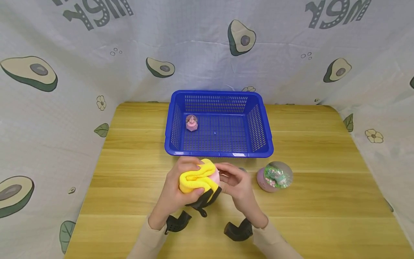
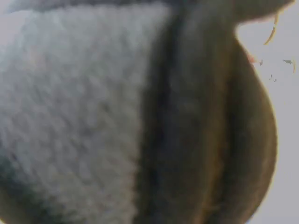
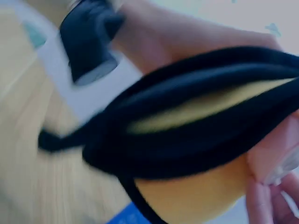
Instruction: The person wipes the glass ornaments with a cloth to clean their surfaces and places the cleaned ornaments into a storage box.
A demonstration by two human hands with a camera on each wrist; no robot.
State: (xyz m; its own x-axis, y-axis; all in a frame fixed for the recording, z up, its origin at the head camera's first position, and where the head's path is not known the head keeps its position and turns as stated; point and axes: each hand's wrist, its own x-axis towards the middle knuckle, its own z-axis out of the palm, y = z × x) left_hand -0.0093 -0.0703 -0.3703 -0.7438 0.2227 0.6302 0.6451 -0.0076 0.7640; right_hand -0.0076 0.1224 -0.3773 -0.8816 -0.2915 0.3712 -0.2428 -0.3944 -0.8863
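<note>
My left hand [image 1: 174, 187] grips a folded yellow cloth [image 1: 191, 184] with black edging and a hanging loop. The cloth lies against a pink object with a clear part, likely a small snow globe [image 3: 272, 151], mostly covered by the cloth. My right hand [image 1: 238, 187] holds this pink object at its right side with curled fingers [image 3: 258, 200]. In the left wrist view, blurred greyish fabric [image 2: 84, 107] with dark edging fills most of the picture.
Behind the hands stands a blue plastic basket [image 1: 218, 154]; a small pink snow globe [image 1: 192, 124] sits inside at its left. A larger snow globe [image 1: 275, 176] with a purple base lies tilted to the right of my right hand. Both rest on a wooden table [image 1: 323, 201].
</note>
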